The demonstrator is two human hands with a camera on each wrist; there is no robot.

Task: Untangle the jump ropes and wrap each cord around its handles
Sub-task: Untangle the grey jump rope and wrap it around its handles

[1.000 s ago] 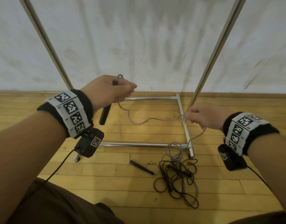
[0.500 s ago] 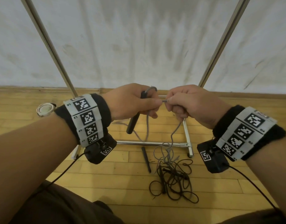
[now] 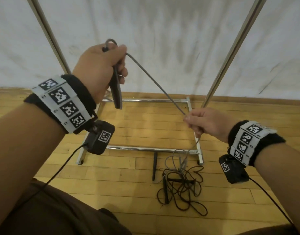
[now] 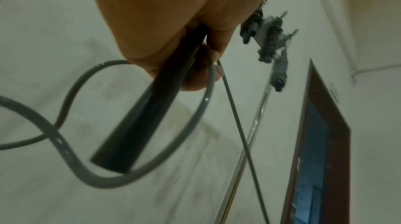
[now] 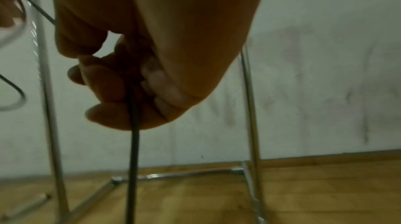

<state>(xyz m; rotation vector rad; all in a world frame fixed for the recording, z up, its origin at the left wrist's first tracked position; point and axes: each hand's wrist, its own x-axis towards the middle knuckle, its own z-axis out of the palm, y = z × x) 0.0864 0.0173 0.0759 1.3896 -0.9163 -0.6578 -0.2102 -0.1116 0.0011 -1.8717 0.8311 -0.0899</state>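
My left hand [image 3: 101,68] is raised and grips a black jump-rope handle [image 3: 116,92] that points down, with a loop of grey cord [image 3: 156,82] held against it. That grey cord runs taut down and right to my right hand [image 3: 203,122], which pinches it. Below my right hand the cord drops to a tangle on the floor, where it mixes with a dark cord [image 3: 184,189]. A second black handle [image 3: 154,166] lies on the floor beside the tangle. In the left wrist view the handle [image 4: 141,124] and grey cord loops [image 4: 186,130] hang below my fingers. The right wrist view shows the cord [image 5: 132,142] leaving my fist.
A metal rack frame [image 3: 145,148] stands on the wooden floor against a white wall, its uprights [image 3: 230,53] rising on both sides of my hands. Its low floor bars run just behind the tangle. My dark trousers [image 3: 61,214] fill the lower left.
My hands, close together half a second ago, have parted. The left hand rose with the handle, the right hand moved down and right, and the grey cord is drawn taut between them.
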